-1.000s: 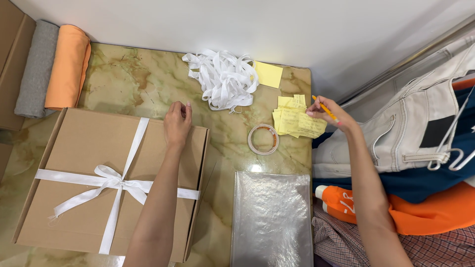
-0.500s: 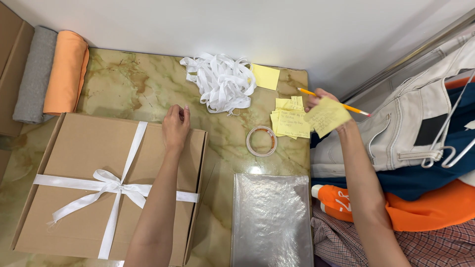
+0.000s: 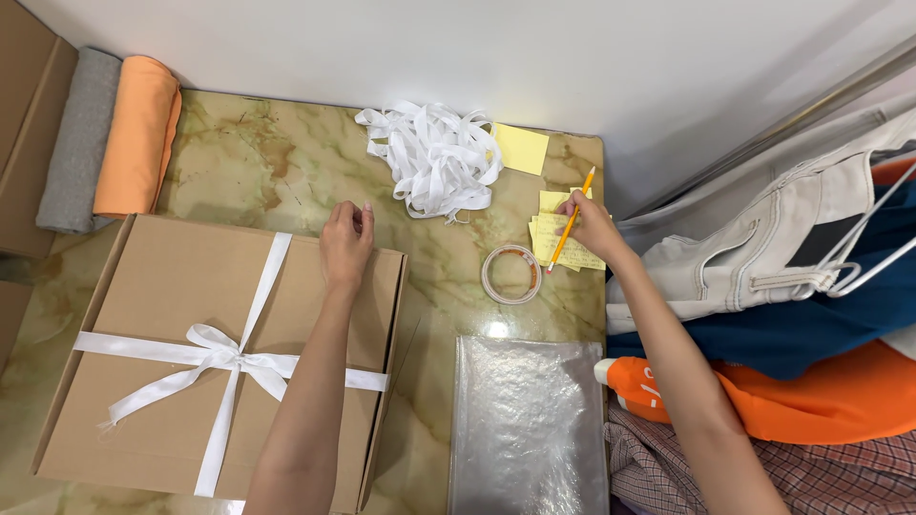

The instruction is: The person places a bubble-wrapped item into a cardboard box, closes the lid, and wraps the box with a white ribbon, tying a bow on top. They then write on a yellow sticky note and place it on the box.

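My left hand (image 3: 345, 243) rests, fingers curled, on the far right corner of a flat brown cardboard box (image 3: 162, 286) tied with a white ribbon bow (image 3: 221, 358). My right hand (image 3: 593, 227) holds a yellow pencil (image 3: 571, 227) with its tip down on a small pile of yellow sticky notes (image 3: 561, 250). A roll of clear tape (image 3: 511, 274) lies just left of the notes. A separate yellow note (image 3: 521, 149) lies farther back, beside a heap of white ribbon (image 3: 431, 157).
A clear plastic sleeve (image 3: 530, 424) lies near the front of the marble table (image 3: 248, 167). Rolled grey cloth (image 3: 76, 143) and orange cloth (image 3: 135, 133) sit at the back left. Piled clothes and a hanger (image 3: 811, 286) crowd the right side. A white wall (image 3: 477, 48) stands behind.
My right hand lifted a yellow note with the pencil, then came back down to the pile; now no note is in the fingers. My left hand stayed on the box.
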